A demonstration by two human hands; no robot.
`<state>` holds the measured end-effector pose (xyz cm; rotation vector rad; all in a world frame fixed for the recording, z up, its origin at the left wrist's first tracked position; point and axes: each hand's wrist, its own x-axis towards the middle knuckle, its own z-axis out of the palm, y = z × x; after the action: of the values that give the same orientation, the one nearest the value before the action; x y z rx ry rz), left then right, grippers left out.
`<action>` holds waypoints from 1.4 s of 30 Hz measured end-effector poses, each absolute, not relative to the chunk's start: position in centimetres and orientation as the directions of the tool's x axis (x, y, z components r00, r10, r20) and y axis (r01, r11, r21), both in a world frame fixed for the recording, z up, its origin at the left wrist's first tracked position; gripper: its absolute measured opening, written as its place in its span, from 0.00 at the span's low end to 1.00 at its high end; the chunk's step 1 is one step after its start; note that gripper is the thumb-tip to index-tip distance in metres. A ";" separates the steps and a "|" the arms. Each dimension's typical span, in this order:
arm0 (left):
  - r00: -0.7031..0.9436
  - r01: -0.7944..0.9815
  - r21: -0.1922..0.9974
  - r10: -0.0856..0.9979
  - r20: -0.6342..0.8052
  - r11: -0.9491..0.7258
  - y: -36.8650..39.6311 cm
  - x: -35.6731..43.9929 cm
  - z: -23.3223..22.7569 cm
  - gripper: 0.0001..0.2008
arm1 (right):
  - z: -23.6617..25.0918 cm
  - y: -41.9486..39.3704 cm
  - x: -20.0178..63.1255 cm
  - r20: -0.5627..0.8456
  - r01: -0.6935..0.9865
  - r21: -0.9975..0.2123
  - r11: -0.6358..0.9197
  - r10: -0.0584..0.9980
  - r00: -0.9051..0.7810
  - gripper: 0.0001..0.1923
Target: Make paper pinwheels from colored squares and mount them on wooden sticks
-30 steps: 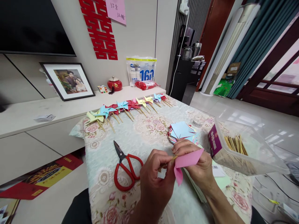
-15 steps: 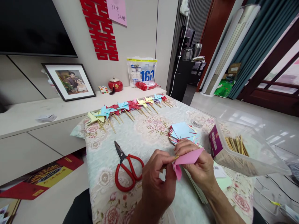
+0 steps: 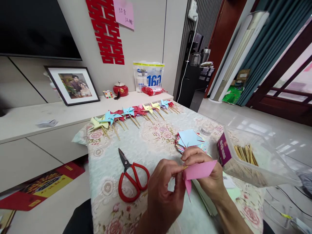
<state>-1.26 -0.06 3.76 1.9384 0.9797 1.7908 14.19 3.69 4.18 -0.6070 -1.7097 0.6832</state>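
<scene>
Over the front of the table, a pink paper pinwheel [image 3: 201,170] is pinched between the fingers and thumb of my right hand [image 3: 211,182]. One of its points hangs down. My left hand [image 3: 165,190] is closed on a thin wooden stick [image 3: 185,167], whose end touches the paper's folded middle. Fingers hide most of the stick. Red-handled scissors [image 3: 133,178] lie spread on the cloth just left of my left hand. Beyond my right hand sits a pile of cut paper squares [image 3: 190,138], light blue on top.
Finished pinwheels [image 3: 129,111] on sticks line the table's far edge. At the right, a clear plastic box [image 3: 258,174] holds wooden sticks [image 3: 246,154]. Pale green sheets [image 3: 206,198] lie under my right arm. A small clear round container [image 3: 207,128] stands behind the pile.
The pink paper has turned a little and sits slightly lower, with its hanging point reaching further down. Both hands keep their grip. The view has shifted slightly.
</scene>
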 end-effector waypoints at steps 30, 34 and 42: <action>0.047 0.208 0.696 0.718 0.695 -0.687 0.0 -0.7 4.2 0.09 | 5.6 4.1 16.4 0.441 -0.081 -0.883 0.463 0.754 -0.487 0.11; 0.025 0.168 0.814 0.828 0.560 -0.556 0.2 -0.6 3.6 0.06 | 5.1 4.5 16.3 0.435 -0.062 -0.884 0.463 0.767 -0.471 0.08; 0.071 -0.459 0.873 0.986 -0.148 0.165 1.2 -0.6 2.7 0.06 | 4.6 4.7 15.7 0.281 0.122 -0.935 0.333 0.905 -0.320 0.13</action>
<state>-0.58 1.24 2.66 0.7551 0.9004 1.2580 15.71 4.68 4.59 -0.9299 -1.6936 1.0862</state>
